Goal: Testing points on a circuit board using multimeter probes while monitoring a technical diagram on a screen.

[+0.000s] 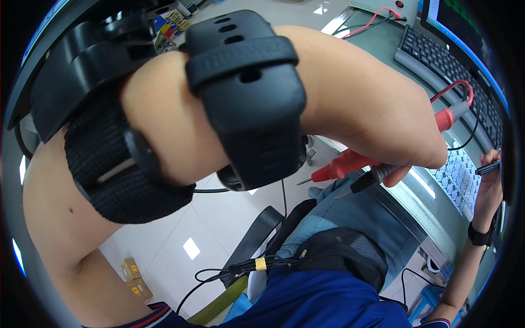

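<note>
My left arm crosses the view from the lower left, wearing a black watch and a black strap. My left hand point(402, 131) is closed around a red test probe point(345, 163) and a black test probe point(363, 183). Both metal tips point left and down, above my lap, and my palm hides the middle of the handles. At the right rim, my right hand point(488, 188) is closed on a dark pen-shaped thing point(488, 168), partly cut off. Beside that hand, a pale panel with a repeating pattern point(456, 177) lies on the bench.
A keyboard point(445, 76) and a monitor point(465, 33) stand at the far right. Red and black leads run near an instrument box point(377, 6). A bundled black cable point(240, 269) crosses my waist. Small cardboard boxes point(135, 279) stand on the floor at lower left.
</note>
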Tool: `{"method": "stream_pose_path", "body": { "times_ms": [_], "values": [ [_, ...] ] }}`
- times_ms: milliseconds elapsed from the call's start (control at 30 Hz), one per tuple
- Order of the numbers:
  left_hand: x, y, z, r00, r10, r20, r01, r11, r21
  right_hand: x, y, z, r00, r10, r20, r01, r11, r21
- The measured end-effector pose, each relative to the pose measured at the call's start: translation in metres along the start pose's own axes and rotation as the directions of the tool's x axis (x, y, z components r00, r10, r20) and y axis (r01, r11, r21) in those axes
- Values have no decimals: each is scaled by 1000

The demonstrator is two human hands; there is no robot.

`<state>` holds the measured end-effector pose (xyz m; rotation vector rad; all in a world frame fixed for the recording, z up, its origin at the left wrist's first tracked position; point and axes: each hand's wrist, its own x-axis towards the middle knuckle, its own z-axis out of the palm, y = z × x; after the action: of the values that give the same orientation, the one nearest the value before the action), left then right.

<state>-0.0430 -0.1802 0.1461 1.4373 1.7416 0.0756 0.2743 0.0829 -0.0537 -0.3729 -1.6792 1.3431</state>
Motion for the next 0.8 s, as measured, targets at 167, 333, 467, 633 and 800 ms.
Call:
{"method": "stream_pose_path", "body": {
  "times_ms": [167,333,467,633,800],
  "values": [
    [1,10,-4,1000,-25,-2,25,999,-30,5,-10,2,997,14,-75,-14,1000,-1],
    [23,-4,5,989,67,129,-28,958,-284,10,-31,32,988,-142,-61,122,960,-253],
    [74,-27,17,902,431,-11,-381,785,-488,11,-64,40,996,59,-73,-92,746,-659],
    [131,-11,33,854,499,-148,-458,584,-670,18,-66,9,911,-152,384,407,167,-898],
    [178,10,39,734,618,-283,-470,160,-868,24,-49,-9,902,-63,426,429,31,-903]
  ]
}}
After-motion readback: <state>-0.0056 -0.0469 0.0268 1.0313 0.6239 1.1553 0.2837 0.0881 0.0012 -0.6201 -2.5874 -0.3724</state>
